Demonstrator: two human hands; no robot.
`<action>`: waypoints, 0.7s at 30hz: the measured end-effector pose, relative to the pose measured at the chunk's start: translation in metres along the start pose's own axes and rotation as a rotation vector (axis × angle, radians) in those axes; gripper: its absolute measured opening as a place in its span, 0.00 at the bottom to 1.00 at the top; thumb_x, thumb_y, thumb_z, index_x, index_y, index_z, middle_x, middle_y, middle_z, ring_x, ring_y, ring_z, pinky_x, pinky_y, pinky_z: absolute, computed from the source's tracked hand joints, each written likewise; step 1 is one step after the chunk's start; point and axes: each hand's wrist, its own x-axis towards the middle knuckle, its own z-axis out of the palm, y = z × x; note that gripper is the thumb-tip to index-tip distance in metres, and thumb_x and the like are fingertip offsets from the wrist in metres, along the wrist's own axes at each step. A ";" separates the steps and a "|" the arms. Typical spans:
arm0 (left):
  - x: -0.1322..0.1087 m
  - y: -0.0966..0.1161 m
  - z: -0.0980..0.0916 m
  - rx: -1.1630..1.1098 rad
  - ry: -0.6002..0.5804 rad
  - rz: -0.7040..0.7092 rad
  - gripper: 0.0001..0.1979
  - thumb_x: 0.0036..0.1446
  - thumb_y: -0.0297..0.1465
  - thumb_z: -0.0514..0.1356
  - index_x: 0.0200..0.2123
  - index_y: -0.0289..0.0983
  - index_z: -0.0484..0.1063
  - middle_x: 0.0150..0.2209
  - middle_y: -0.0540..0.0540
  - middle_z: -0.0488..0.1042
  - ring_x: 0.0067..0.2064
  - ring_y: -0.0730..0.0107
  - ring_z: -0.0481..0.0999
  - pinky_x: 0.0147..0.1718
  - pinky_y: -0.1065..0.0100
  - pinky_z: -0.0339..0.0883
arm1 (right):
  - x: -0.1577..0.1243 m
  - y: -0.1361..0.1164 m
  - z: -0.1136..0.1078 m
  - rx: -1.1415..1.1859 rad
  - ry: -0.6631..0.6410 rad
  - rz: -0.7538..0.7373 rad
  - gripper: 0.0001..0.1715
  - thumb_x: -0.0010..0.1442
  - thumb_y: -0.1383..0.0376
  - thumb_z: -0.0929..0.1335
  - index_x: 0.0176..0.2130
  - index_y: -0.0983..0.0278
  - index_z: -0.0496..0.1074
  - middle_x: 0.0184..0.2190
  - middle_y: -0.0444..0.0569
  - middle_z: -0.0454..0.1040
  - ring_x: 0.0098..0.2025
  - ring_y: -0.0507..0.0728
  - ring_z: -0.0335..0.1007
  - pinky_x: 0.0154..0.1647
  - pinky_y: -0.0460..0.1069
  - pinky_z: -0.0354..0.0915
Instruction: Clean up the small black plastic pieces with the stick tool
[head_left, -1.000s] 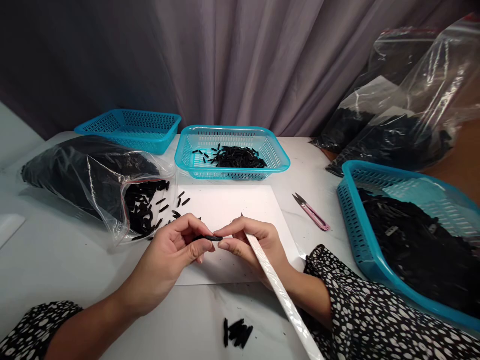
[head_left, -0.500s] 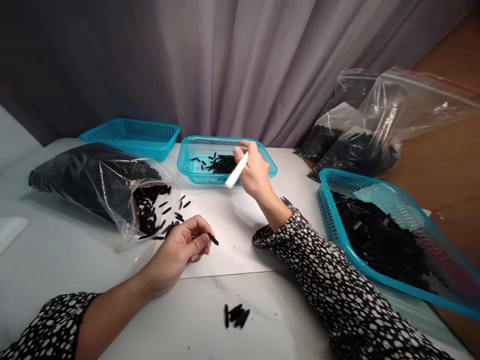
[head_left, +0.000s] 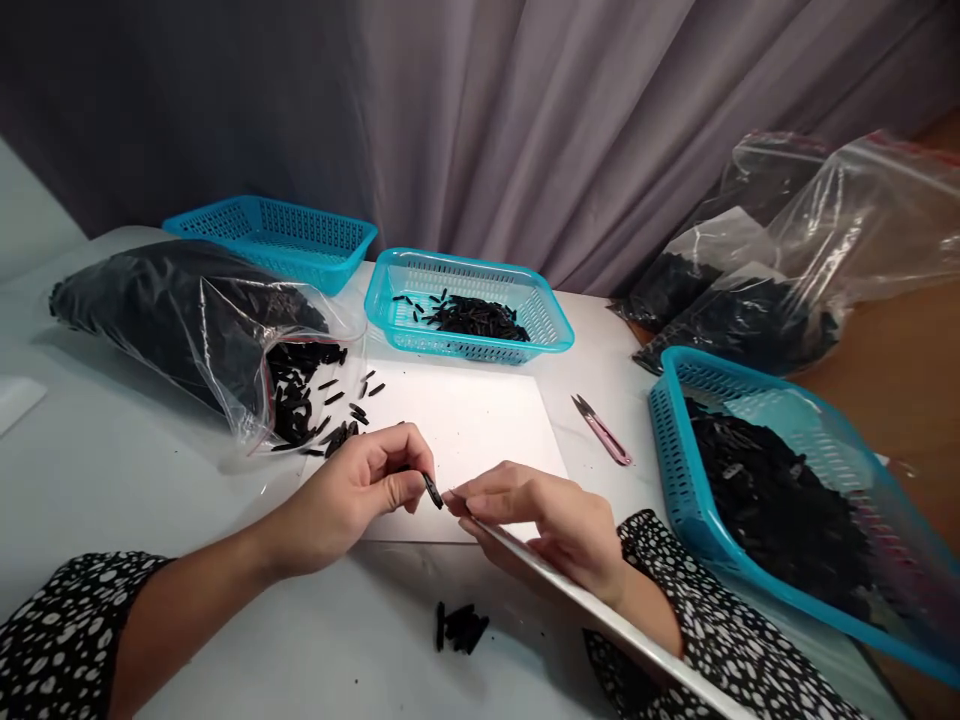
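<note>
My left hand (head_left: 352, 500) pinches a small, slim black piece (head_left: 433, 491) between thumb and fingers, one end sticking out to the right. My right hand (head_left: 559, 515) is closed on a long, slim whitish stick-like tool (head_left: 600, 609), gripped like a pen. Its tip comes close to the black piece; whether they touch I cannot tell. Beneath both hands lies a white sheet (head_left: 487, 410). Nearer to me, a little cluster of similar black pieces (head_left: 461, 628) rests on the table.
An open plastic bag (head_left: 187, 330) spills black pieces at left. Behind are a blue basket (head_left: 330, 275) and a lighter blue basket (head_left: 555, 315) holding black pieces. Pink thread snips (head_left: 604, 432) lie at right, beside a large filled blue basket (head_left: 671, 470). Filled zip bags (head_left: 757, 300) stand behind it.
My right hand has come down from the middle basket toward my left hand, still holding the tool, now with its tip by the black piece. The view has shifted slightly; the snips are uncovered.
</note>
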 end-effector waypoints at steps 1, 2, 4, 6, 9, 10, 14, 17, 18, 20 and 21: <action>0.000 0.001 0.000 0.012 -0.005 -0.002 0.07 0.56 0.35 0.63 0.29 0.39 0.70 0.26 0.52 0.67 0.29 0.70 0.64 0.30 0.67 0.57 | -0.001 0.002 0.000 -0.036 -0.003 -0.035 0.07 0.64 0.72 0.70 0.42 0.61 0.73 0.35 0.52 0.82 0.34 0.56 0.81 0.30 0.49 0.77; 0.000 0.001 0.000 0.022 -0.011 -0.006 0.07 0.56 0.35 0.62 0.29 0.39 0.70 0.26 0.52 0.67 0.29 0.70 0.64 0.30 0.68 0.58 | -0.001 0.004 0.001 -0.080 0.010 -0.071 0.05 0.64 0.71 0.69 0.41 0.61 0.73 0.34 0.52 0.82 0.33 0.55 0.80 0.28 0.48 0.76; 0.000 0.002 -0.001 0.037 -0.022 -0.018 0.07 0.56 0.34 0.62 0.29 0.39 0.70 0.26 0.52 0.67 0.29 0.70 0.64 0.30 0.68 0.58 | -0.001 0.005 0.002 -0.163 0.055 -0.131 0.03 0.65 0.70 0.69 0.38 0.61 0.73 0.34 0.51 0.80 0.30 0.54 0.78 0.26 0.47 0.74; 0.000 0.004 0.000 0.043 -0.032 -0.030 0.06 0.56 0.33 0.61 0.28 0.39 0.69 0.25 0.52 0.67 0.29 0.70 0.64 0.30 0.68 0.58 | -0.001 0.004 0.003 -0.223 0.071 -0.160 0.04 0.65 0.70 0.69 0.36 0.62 0.72 0.34 0.51 0.79 0.29 0.53 0.76 0.25 0.46 0.73; 0.000 0.005 0.000 0.042 -0.051 -0.039 0.06 0.56 0.33 0.61 0.28 0.39 0.69 0.26 0.52 0.67 0.29 0.70 0.63 0.30 0.68 0.58 | 0.000 -0.003 0.002 -0.242 -0.002 -0.133 0.05 0.65 0.72 0.69 0.37 0.62 0.72 0.36 0.52 0.80 0.32 0.54 0.77 0.29 0.47 0.75; -0.001 0.005 0.000 0.041 -0.055 -0.041 0.06 0.56 0.33 0.61 0.28 0.39 0.69 0.26 0.52 0.67 0.29 0.70 0.63 0.30 0.68 0.58 | 0.000 -0.005 0.000 -0.242 -0.031 -0.110 0.05 0.65 0.72 0.69 0.38 0.62 0.72 0.37 0.53 0.81 0.35 0.55 0.78 0.31 0.48 0.76; -0.001 0.006 0.002 0.047 -0.063 -0.070 0.07 0.56 0.34 0.61 0.28 0.39 0.70 0.27 0.52 0.67 0.29 0.70 0.63 0.29 0.68 0.58 | 0.003 -0.013 -0.004 -0.216 -0.061 -0.066 0.06 0.64 0.73 0.69 0.40 0.62 0.73 0.39 0.54 0.82 0.38 0.56 0.80 0.35 0.50 0.77; -0.002 0.006 0.002 0.040 -0.071 -0.086 0.08 0.56 0.35 0.62 0.28 0.39 0.69 0.26 0.52 0.66 0.29 0.70 0.63 0.29 0.68 0.57 | 0.003 -0.013 -0.004 -0.201 -0.064 -0.063 0.06 0.64 0.73 0.70 0.40 0.62 0.73 0.40 0.54 0.82 0.39 0.56 0.80 0.36 0.50 0.77; -0.002 0.006 0.002 0.032 -0.075 -0.086 0.08 0.56 0.36 0.62 0.28 0.39 0.69 0.26 0.52 0.66 0.29 0.71 0.63 0.29 0.68 0.57 | 0.003 -0.013 -0.004 -0.199 -0.068 -0.063 0.06 0.64 0.73 0.70 0.40 0.62 0.73 0.40 0.54 0.82 0.39 0.56 0.80 0.36 0.51 0.77; -0.002 0.007 0.003 0.007 -0.088 -0.091 0.09 0.56 0.36 0.62 0.28 0.39 0.69 0.25 0.53 0.66 0.28 0.71 0.62 0.28 0.68 0.56 | 0.003 -0.013 -0.004 -0.195 -0.075 -0.066 0.06 0.64 0.73 0.70 0.40 0.62 0.73 0.41 0.54 0.82 0.40 0.56 0.80 0.36 0.51 0.78; -0.003 0.007 0.003 -0.008 -0.094 -0.098 0.10 0.56 0.37 0.62 0.28 0.39 0.68 0.25 0.53 0.65 0.28 0.72 0.61 0.27 0.69 0.55 | 0.004 -0.012 -0.004 -0.192 -0.082 -0.069 0.07 0.64 0.73 0.70 0.41 0.61 0.73 0.41 0.55 0.82 0.40 0.56 0.80 0.36 0.51 0.77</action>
